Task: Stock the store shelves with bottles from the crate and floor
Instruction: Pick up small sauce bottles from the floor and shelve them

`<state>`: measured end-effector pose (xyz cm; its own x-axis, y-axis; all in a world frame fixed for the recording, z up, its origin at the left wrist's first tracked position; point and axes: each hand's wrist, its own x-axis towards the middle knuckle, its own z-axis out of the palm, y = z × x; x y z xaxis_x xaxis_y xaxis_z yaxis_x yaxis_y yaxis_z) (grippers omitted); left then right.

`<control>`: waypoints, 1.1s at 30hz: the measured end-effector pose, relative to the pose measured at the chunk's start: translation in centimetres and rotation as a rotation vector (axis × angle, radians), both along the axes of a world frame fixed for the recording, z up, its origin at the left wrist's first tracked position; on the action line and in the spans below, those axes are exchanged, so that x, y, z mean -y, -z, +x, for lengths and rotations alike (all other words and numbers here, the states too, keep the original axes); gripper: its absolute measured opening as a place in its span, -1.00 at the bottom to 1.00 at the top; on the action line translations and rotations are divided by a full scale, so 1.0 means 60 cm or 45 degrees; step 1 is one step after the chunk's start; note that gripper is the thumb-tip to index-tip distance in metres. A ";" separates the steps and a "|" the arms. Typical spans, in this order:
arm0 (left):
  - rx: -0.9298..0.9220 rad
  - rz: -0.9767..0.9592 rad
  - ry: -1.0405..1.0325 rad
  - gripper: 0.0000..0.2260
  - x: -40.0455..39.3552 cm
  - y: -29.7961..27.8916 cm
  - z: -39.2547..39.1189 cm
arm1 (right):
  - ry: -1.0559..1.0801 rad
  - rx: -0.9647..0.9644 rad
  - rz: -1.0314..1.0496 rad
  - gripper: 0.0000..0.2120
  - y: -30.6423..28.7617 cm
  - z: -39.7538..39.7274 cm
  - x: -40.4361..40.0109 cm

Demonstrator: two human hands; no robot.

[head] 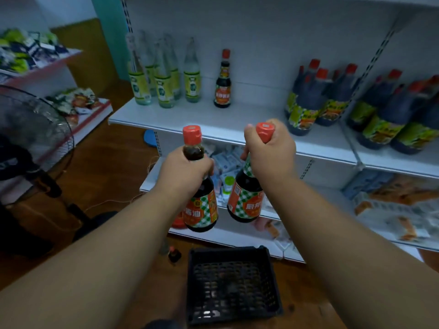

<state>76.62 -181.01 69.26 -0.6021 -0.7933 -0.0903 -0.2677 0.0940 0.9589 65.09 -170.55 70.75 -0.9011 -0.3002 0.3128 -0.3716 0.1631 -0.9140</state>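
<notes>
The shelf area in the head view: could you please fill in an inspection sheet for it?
Surface: white shelf, bare in the middle.
Job's things: one dark sauce bottle stands on the shelf; black crate on the floor looks empty; a small bottle lies on the floor beside it.
Clutter: clear bottles at shelf left, big dark jugs at right, packets on the shelf below.
Grips: left hand holds the left bottle by its neck; right hand holds the right bottle near the cap.
Cables: thin cord on the floor.
Surroundings: fan at left, wooden floor.
</notes>
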 end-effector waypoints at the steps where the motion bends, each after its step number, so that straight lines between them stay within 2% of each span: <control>1: -0.010 -0.022 0.016 -0.91 0.007 -0.003 -0.016 | -0.016 0.006 0.012 -0.75 -0.002 -0.014 0.005; 7: -0.082 -0.127 0.058 -0.89 0.085 -0.030 -0.137 | 0.024 0.021 -0.013 -0.83 -0.023 -0.103 0.068; 13: -0.118 -0.199 0.127 -0.93 0.185 -0.049 -0.266 | 0.177 -0.067 -0.024 -0.83 -0.054 -0.204 0.152; 16: -0.121 -0.279 0.217 -0.88 0.228 -0.042 -0.319 | 0.288 -0.082 -0.038 -0.83 -0.058 -0.252 0.190; 20: -0.157 -0.237 0.273 -0.87 0.271 -0.035 -0.373 | 0.418 -0.066 -0.069 -0.83 -0.055 -0.300 0.222; 28: -0.239 -0.187 0.219 -0.82 0.293 -0.005 -0.443 | 0.447 -0.067 -0.048 -0.83 -0.018 -0.362 0.249; 33: -0.226 -0.311 0.245 -0.82 0.283 0.010 -0.473 | 0.406 -0.052 -0.080 -0.78 0.010 -0.390 0.256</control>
